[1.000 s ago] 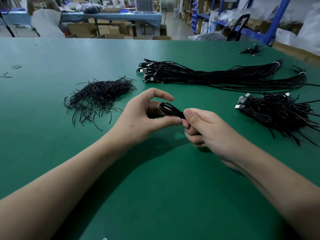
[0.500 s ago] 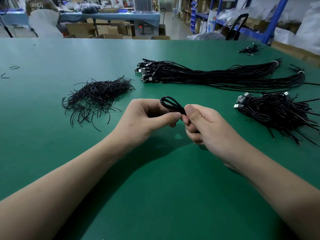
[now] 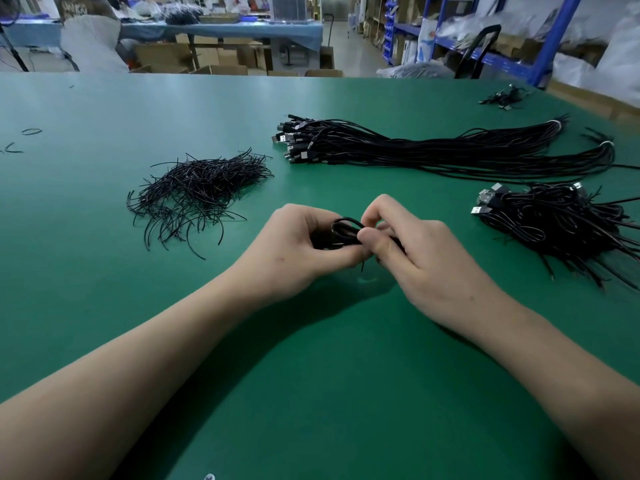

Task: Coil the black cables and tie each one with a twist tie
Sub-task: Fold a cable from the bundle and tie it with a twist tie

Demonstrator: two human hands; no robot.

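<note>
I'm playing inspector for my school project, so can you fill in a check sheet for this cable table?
Surface: green table, smooth top.
Job's things: coiled cable between both hands; twist tie pile left of them; heap of cables with USB plugs at right.
Clutter: stray tie bits at the far left; small cable clump at the far right.
Grips: left hand and right hand both pinch the coiled cable.
Cables: long cable bundle lies straight behind the hands, plugs pointing left.
Surroundings: blue shelves, cardboard boxes, a second table.
</note>
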